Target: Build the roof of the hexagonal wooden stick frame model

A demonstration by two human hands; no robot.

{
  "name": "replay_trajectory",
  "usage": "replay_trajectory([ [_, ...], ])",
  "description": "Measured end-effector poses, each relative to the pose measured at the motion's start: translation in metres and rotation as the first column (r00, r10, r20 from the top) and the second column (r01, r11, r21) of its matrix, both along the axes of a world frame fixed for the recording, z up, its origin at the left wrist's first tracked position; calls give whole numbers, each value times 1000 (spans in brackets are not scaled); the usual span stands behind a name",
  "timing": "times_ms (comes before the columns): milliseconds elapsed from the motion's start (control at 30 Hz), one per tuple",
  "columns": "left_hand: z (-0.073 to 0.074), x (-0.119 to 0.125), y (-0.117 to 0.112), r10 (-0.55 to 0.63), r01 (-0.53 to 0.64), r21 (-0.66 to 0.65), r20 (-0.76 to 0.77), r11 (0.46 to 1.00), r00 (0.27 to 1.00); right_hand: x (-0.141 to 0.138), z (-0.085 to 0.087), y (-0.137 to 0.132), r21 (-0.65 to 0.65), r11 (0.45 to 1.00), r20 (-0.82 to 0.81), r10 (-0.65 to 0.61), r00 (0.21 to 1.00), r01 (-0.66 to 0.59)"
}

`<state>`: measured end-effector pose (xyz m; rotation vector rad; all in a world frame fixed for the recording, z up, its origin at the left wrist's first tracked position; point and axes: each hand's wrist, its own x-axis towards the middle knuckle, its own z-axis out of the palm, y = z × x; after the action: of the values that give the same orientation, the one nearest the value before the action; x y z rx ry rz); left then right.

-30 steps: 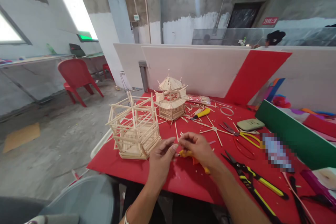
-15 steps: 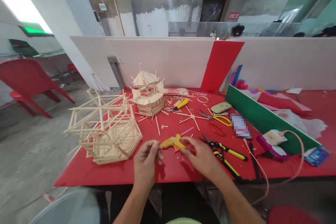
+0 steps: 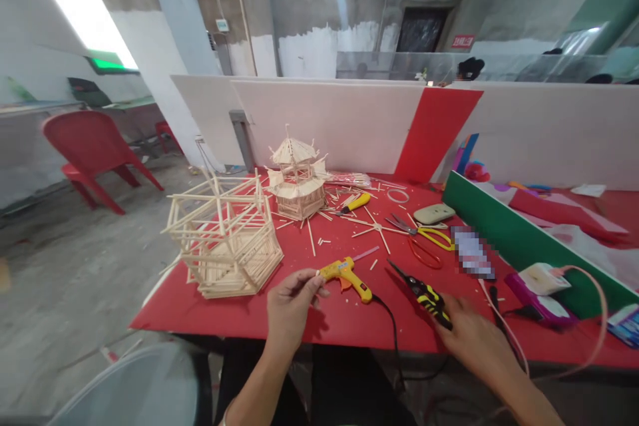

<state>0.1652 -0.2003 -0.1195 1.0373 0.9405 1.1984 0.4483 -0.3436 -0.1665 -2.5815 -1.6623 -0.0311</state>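
Observation:
My left hand is closed in a pinch on a short wooden stick, held right at the nozzle of a yellow glue gun that lies on the red table. My right hand is low at the table's front edge, its fingers closing round the handle ends of black-and-yellow cutters. A hexagonal stick frame stands left of my left hand. A small stick pagoda stands behind it.
Yellow scissors, a yellow knife, a star of sticks and loose stick scraps lie mid-table. A green board and a pink device with cord are at the right. A red chair stands on the floor at the left.
My right hand left the glue gun area and moved right and down onto the cutters. The glue gun now lies uncovered. My left hand stays pinched by its nozzle.

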Motion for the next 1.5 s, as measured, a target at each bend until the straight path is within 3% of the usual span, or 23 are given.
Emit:
replay_trajectory([
  [67,1,-4,1,16,-16,20,-19,1000,1000,-25,12,7,204,976,-145,111,983,-80],
  [133,3,-6,1,47,-44,68,-33,997,998,-59,29,20,386,901,-219,300,928,-200],
  [200,7,-10,1,86,-80,137,-39,987,996,-93,45,36,508,820,-181,401,898,-264],
  [333,12,-22,-1,93,-73,208,-91,976,991,-125,63,60,480,781,-77,491,868,-399],
  [467,12,-34,-1,134,-122,172,-61,977,989,-118,65,67,544,726,-61,535,843,-421],
  [567,13,-37,0,133,-120,168,-65,978,989,-113,66,67,479,728,-28,572,820,-491],
  [667,16,-38,2,170,-162,163,-38,973,985,-114,67,67,560,687,-46,584,811,-463],
  [833,19,-38,4,154,-139,190,-68,972,986,-115,68,69,480,718,-48,596,802,-505],
  [967,22,-36,4,199,-197,181,8,964,980,-114,68,72,585,692,-96,576,811,-423],
  [1067,25,-35,6,194,-201,132,65,971,979,-115,68,75,558,721,-142,571,809,-411],
  [1233,31,-35,7,109,-92,-109,163,990,981,-117,70,80,704,704,-389,490,780,-91],
  [1300,33,-35,6,79,-45,-148,226,988,971,-122,69,81,702,711,-432,468,771,-37],
  [1500,35,-41,7,76,-3,-238,298,971,951,-141,49,76,610,766,-449,545,708,-203],
])
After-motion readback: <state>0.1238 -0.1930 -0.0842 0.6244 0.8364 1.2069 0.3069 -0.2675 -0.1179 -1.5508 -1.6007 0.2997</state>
